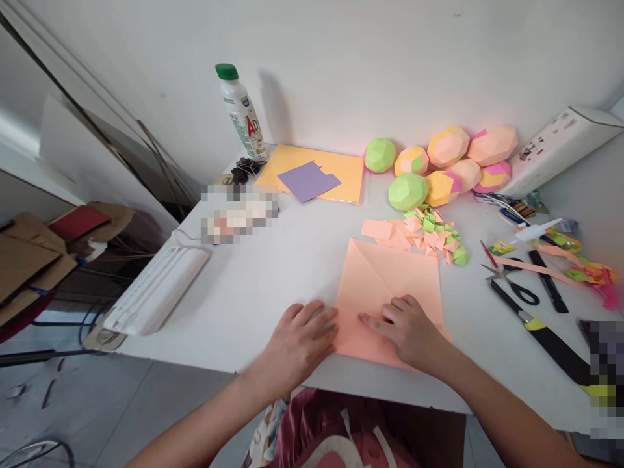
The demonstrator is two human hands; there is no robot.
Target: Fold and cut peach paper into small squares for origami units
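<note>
A square sheet of peach paper (390,279) lies on the white table in front of me, with a diagonal crease line running from its far left corner. My left hand (305,335) rests at the sheet's left edge, fingers stretched out and lying flat. On the paper's near half is my right hand (407,328), its index finger extended against the surface and the other fingers bent; nothing shows in its grasp. Just beyond the sheet sits a pile of small folded peach and green paper pieces (433,231).
Several faceted paper balls (448,146) stand along the wall. Scissors (511,283), a black-handled cutter (546,341) and a glue bottle (536,231) lie right. Yellow sheets (341,166) with a purple piece (305,182), a drink bottle (244,114) and a white device (156,289) are left.
</note>
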